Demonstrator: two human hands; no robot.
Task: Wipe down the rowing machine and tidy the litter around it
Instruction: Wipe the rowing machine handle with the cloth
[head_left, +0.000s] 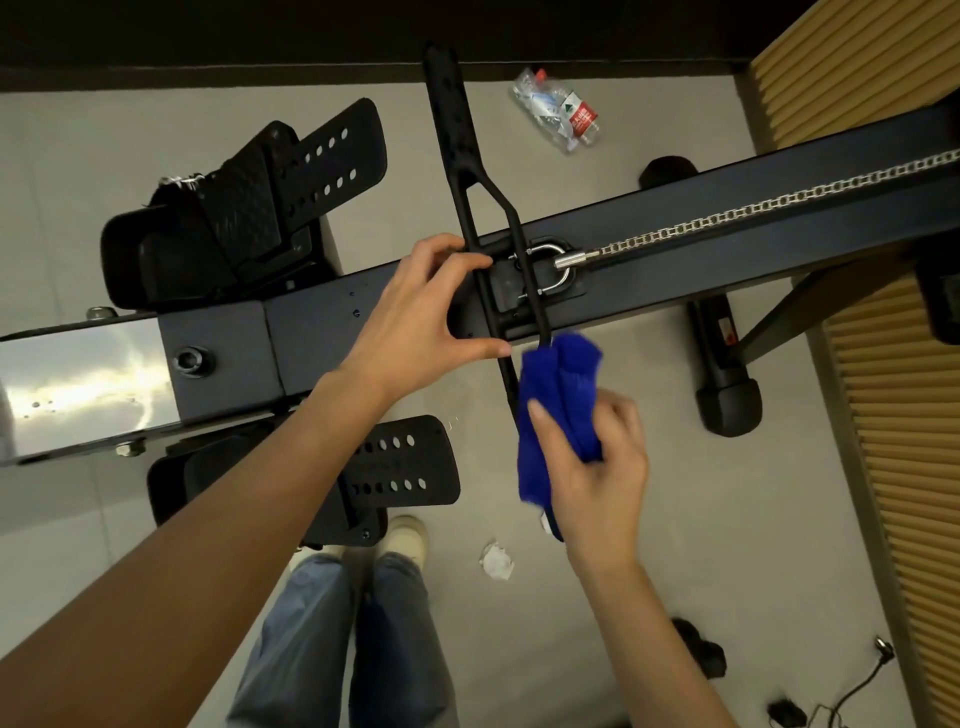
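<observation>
Head camera, judging progress: early to midway, with wiping under way and no litter cleared. Nearest, a crumpled paper (496, 561) lies on the floor by the person's shoes. Just beyond, the right hand (597, 467) grips a blue cloth (558, 410) against the near end of the black handle (452, 130). The left hand (421, 317) holds that handle at its fork between thumb and fingers. The rowing machine (322, 332) runs left to right across the middle. Its rail is dark and matt, and the steel section at left is shiny with a few specks. Farthest, a crushed plastic bottle (558, 109) lies on the floor, not yet collected.
</observation>
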